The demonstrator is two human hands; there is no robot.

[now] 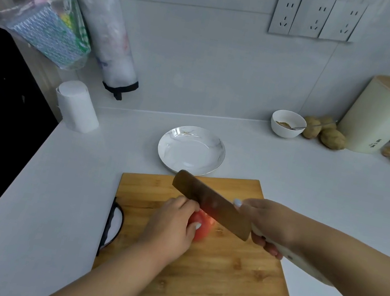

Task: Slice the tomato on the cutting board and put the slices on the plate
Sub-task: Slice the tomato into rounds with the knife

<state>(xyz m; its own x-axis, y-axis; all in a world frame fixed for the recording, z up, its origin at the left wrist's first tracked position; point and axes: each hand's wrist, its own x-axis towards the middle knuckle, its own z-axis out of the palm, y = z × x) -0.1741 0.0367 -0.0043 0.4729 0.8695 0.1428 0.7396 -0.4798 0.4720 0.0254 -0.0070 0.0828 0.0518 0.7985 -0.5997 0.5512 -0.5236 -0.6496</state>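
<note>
I see the tomato at centre frame, on the wooden cutting board. It's red, smooth-skinned and rounded, half hidden under the fingers. Left hand is curled over its top and left side, gripping it down onto the board. Right hand is wrapped around the pale handle of the knife, index finger stretched along the top near the blade. The blade is broad, rectangular and dark, angled toward upper left, and it sits above and just right of the tomato; there's a red reflection on its flat face. I can't tell if the edge touches the fruit.

The board is a bamboo-grain rectangle with a black loop handle on its left edge, lying flat on the white matte counter. The plate sits just beyond the board's far edge: round, shallow, glossy white with faint grey marbling and a thin dark rim. No slices in it.

Upper right: small white bowl with brownish contents and a spoon, lumpy brown potatoes beside it, then a cream cylindrical knife block with a wood top. Left edge: white paper roll standing upright. Plastic bags hang on the tiled wall in the upper left. Three sockets are at the top right.
</note>
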